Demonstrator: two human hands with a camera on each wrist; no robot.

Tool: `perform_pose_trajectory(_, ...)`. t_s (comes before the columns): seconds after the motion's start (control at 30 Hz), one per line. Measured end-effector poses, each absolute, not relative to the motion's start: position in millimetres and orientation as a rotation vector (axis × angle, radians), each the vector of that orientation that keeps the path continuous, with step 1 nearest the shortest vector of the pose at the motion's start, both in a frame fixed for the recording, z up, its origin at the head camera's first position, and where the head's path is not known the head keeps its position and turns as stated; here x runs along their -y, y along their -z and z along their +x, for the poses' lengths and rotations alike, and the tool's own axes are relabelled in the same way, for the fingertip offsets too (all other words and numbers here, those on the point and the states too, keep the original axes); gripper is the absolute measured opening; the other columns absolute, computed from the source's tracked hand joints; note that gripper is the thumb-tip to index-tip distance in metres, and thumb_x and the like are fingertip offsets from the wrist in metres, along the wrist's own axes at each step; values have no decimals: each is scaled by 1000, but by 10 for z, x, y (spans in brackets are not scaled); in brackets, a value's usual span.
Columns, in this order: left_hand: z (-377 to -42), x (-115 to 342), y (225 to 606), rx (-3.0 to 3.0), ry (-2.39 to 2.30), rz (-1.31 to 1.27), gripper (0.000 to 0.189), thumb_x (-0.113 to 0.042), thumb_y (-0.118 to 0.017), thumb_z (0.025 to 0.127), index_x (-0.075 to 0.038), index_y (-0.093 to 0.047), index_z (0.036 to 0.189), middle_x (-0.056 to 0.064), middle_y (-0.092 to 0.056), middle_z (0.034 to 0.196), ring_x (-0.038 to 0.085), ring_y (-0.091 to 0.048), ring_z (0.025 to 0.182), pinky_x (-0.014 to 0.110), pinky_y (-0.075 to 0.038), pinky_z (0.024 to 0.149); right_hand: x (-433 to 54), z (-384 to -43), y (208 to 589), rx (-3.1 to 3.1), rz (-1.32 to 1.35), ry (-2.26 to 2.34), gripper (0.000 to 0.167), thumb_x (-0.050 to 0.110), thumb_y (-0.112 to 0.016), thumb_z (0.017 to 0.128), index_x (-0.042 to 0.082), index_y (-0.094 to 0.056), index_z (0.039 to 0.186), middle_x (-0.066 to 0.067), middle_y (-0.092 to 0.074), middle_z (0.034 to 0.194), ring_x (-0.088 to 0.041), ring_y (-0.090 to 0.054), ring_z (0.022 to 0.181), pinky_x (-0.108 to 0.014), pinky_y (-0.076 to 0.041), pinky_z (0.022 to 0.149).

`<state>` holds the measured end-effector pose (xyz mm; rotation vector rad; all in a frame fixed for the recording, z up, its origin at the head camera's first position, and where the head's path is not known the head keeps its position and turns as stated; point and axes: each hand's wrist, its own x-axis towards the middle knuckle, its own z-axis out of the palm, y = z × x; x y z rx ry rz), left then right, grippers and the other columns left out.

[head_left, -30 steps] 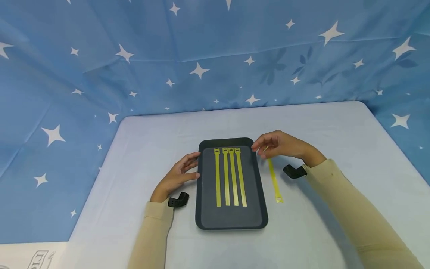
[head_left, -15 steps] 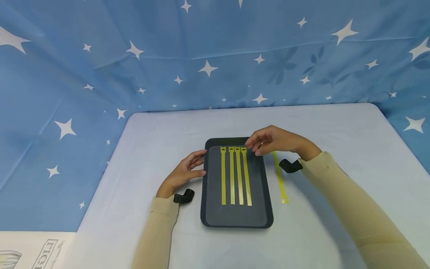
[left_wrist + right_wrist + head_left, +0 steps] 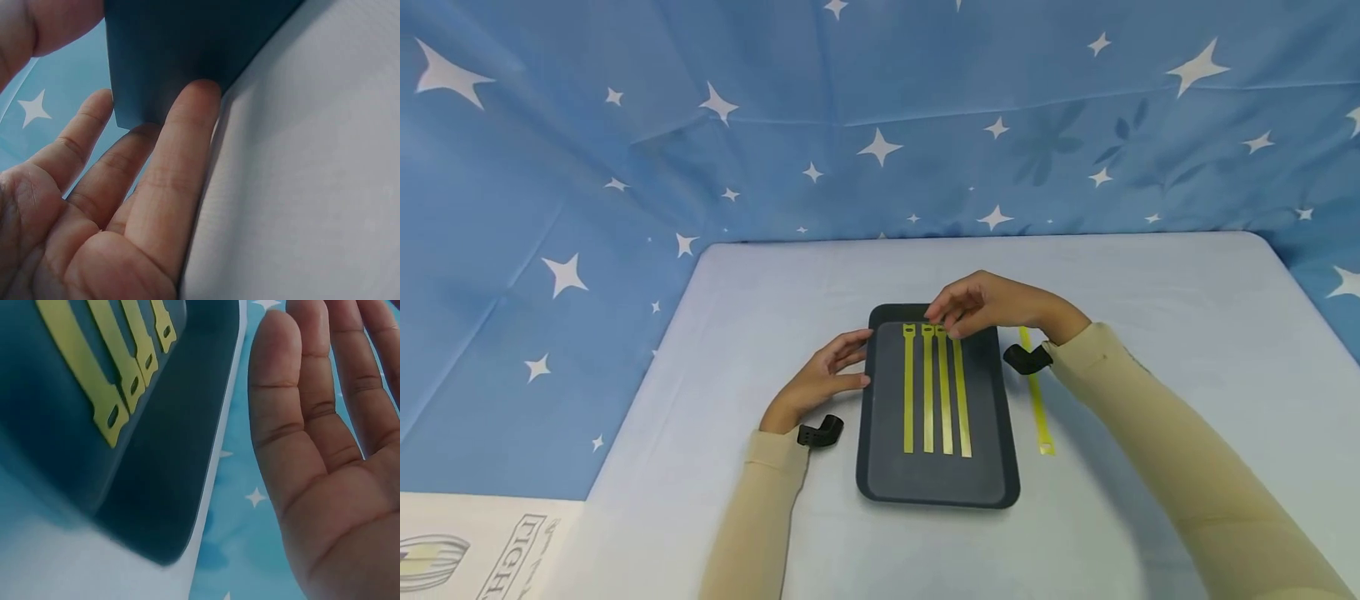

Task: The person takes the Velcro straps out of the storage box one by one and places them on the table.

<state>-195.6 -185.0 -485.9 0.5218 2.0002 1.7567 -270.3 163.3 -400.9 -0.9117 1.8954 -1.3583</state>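
Note:
A dark grey rectangular tray holds several yellow slotted straps, such as this leftmost strap, lying lengthwise with their slotted heads at the far end. My left hand is at the tray's left side; in the left wrist view its extended fingers touch the outer wall. Over the tray's far right part hovers my right hand, holding nothing, its fingers loosely bent in the head view. It covers the head of the rightmost strap there. In the right wrist view the strap heads lie apart from that hand.
Another yellow strap lies on the white tablecloth right of the tray, partly covered by the right wrist's black camera. A blue star-patterned cloth hangs behind the table. A printed off-white surface shows at lower left.
My right hand has moved left, from beside the tray's right edge to over its far right part. The left hand stays at the tray's left side. The head view has shifted slightly.

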Motion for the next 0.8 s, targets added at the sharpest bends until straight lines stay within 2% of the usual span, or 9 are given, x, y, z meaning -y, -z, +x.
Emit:
perform_pose_trajectory(0.07, -1966, 1841, 4858, -2000, -1758, 527, 77, -2, -74, 99, -3, -37, 167, 20, -38, 171, 40, -38, 157, 60, -30, 126, -1593, -2722, 4006, -1896, -920, 1348, 40, -6, -72, 99, -20, -61, 135, -36, -64, 133, -34, -71, 112, -43, -62, 94)
perform_pose_trajectory(0.2, -1987, 1828, 4861, -2001, -1756, 530, 77, -1, -74, 99, -3, -38, 167, 20, -39, 171, 40, -39, 156, 60, -27, 128, -1509, -2752, 4006, -1901, -955, 1306, 34, -7, -70, 100, -18, -64, 132, -39, -64, 132, -35, -72, 110, -47, -62, 93)
perform_pose_trajectory(0.3, -2000, 1820, 4861, -1996, -1753, 526, 78, -2, -75, 99, -4, -38, 167, 19, -39, 171, 40, -39, 156, 60, -28, 128, -1441, -2780, 4022, -1895, -991, 1268, 32, -8, -69, 100, -19, -65, 131, -39, -65, 130, -37, -72, 108, -47, -62, 92)
perform_pose_trajectory(0.5, -2008, 1807, 4858, -1986, -1752, 532, 78, -4, -76, 99, -3, -37, 167, 20, -38, 171, 41, -39, 156, 61, -29, 127, -1303, -2826, 4089, -1842, -1050, 1221, 28, -9, -68, 101, -17, -68, 127, -37, -67, 127, -38, -74, 106, -37, -62, 90)
perform_pose_trajectory(0.63, -1999, 1818, 4853, -1985, -1749, 532, 78, -3, -75, 100, -3, -36, 167, 20, -36, 172, 42, -38, 156, 61, -29, 127, -1213, -2818, 4121, -1823, -1056, 1180, 27, -10, -69, 100, -17, -69, 126, -36, -69, 125, -46, -72, 107, -39, -62, 91)
perform_pose_trajectory(0.8, -1977, 1839, 4855, -1979, -1760, 527, 78, -5, -76, 100, -2, -36, 167, 21, -36, 172, 42, -38, 157, 61, -27, 127, -1089, -2833, 4213, -1800, -1074, 1131, 26, -11, -68, 100, -17, -70, 125, -33, -70, 124, -46, -73, 105, -43, -62, 92)
